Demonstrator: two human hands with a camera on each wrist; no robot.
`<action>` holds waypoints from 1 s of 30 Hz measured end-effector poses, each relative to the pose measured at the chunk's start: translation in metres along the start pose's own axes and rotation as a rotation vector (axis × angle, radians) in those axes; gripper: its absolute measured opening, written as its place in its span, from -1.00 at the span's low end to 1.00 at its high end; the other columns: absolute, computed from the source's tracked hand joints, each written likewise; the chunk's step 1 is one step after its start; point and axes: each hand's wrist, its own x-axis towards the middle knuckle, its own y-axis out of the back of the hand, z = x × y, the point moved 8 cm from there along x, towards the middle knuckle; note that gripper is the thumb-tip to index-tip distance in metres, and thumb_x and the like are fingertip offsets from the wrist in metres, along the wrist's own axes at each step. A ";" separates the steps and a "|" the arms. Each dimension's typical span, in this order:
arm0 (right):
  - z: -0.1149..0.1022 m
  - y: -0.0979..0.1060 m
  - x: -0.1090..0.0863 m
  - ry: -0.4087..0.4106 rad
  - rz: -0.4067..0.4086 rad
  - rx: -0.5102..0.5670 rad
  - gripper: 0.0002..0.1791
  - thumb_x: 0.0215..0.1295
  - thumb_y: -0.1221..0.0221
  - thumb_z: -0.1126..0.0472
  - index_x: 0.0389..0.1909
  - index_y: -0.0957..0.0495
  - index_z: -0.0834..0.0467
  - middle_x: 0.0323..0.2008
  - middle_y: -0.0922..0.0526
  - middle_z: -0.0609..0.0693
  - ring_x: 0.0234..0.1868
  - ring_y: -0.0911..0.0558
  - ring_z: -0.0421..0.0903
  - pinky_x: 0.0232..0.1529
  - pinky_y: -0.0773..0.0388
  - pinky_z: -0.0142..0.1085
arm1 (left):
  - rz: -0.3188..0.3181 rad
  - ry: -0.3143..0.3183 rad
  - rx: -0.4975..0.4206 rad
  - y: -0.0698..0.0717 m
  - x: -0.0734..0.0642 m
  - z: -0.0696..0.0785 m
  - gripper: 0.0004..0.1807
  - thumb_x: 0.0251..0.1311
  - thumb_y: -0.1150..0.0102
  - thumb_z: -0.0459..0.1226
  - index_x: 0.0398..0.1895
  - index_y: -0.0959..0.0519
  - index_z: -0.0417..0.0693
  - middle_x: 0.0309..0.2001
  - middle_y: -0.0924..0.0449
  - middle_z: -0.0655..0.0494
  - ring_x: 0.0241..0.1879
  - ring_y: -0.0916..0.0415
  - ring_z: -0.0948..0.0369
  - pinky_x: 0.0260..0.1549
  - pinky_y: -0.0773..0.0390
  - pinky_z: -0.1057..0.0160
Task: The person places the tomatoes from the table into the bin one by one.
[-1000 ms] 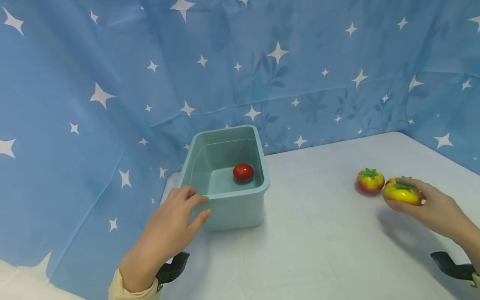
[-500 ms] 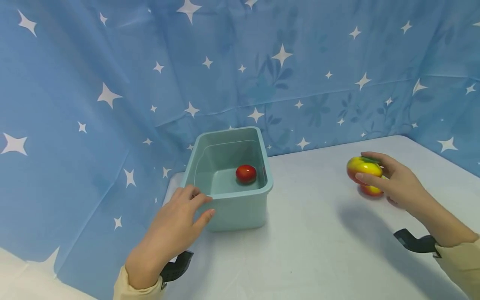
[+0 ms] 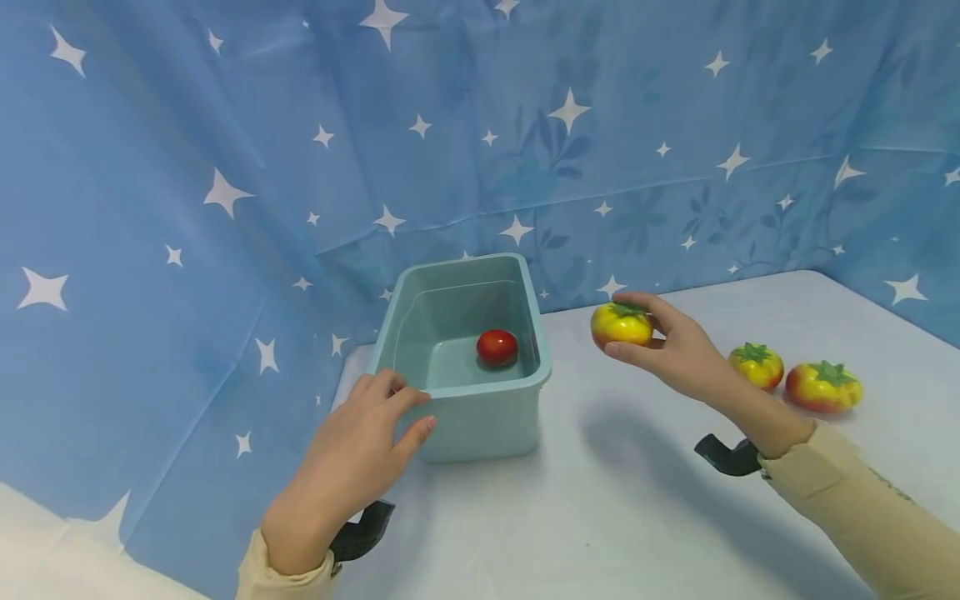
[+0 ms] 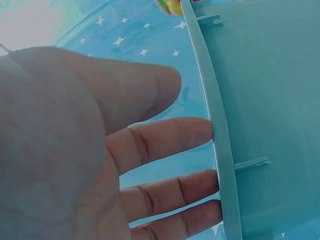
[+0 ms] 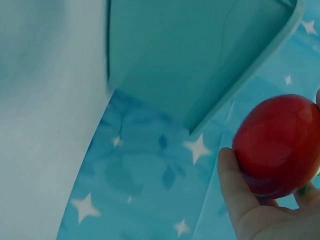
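Note:
My right hand (image 3: 682, 354) holds a yellow-and-red toy tomato (image 3: 621, 326) with a green star-shaped stalk end, raised above the table right of the bin. In the right wrist view its glossy red underside shows, with the thumb and fingers around the toy tomato (image 5: 275, 145). The fingertips of my left hand (image 3: 348, 467) touch the near rim of a pale teal plastic bin (image 3: 480, 421); in the left wrist view those fingers (image 4: 170, 140) are nearly straight against the bin rim (image 4: 220, 125). Inside the bin lies one red toy tomato (image 3: 497, 347).
Two more yellow-and-red tomatoes, one smaller tomato (image 3: 756, 366) and one wider tomato (image 3: 823, 387), sit close together on the white table (image 3: 600, 517) at the right, beyond my right forearm. A blue star-patterned cloth (image 3: 450, 125) hangs behind the table and down its left side.
My right hand has carried the tomato leftward from beside the other two to near the bin's right side, uncovering both. The left hand keeps its place at the rim.

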 end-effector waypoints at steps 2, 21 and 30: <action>-0.007 -0.011 0.007 0.012 -0.005 0.029 -0.24 0.30 -0.28 -0.02 0.44 -0.20 0.03 0.30 -0.34 0.14 0.17 -0.44 0.13 -0.03 -0.60 -0.26 | -0.006 0.008 -0.002 -0.001 0.000 0.000 -0.70 0.26 -0.27 -0.09 0.02 -0.65 0.07 -0.07 -0.41 0.20 -0.06 -0.33 0.16 -0.27 -0.48 0.17; -0.063 -0.071 0.054 0.121 -0.015 0.208 -0.26 0.23 -0.34 0.10 0.40 -0.27 0.00 0.25 -0.38 0.04 0.16 -0.47 0.05 0.13 -0.52 -0.03 | 0.026 -0.015 -0.001 0.000 0.001 0.001 -0.71 0.26 -0.28 -0.10 0.00 -0.65 0.05 -0.09 -0.41 0.20 -0.08 -0.33 0.16 -0.25 -0.49 0.16; -0.076 -0.090 0.067 0.170 -0.048 0.167 -0.27 0.21 -0.36 0.06 0.38 -0.30 0.00 0.25 -0.39 0.00 0.08 -0.49 0.00 0.04 -0.58 -0.12 | 0.039 -0.021 0.009 0.000 0.002 0.000 -0.72 0.24 -0.30 -0.10 -0.03 -0.66 0.04 -0.11 -0.40 0.20 -0.11 -0.33 0.17 -0.28 -0.48 0.18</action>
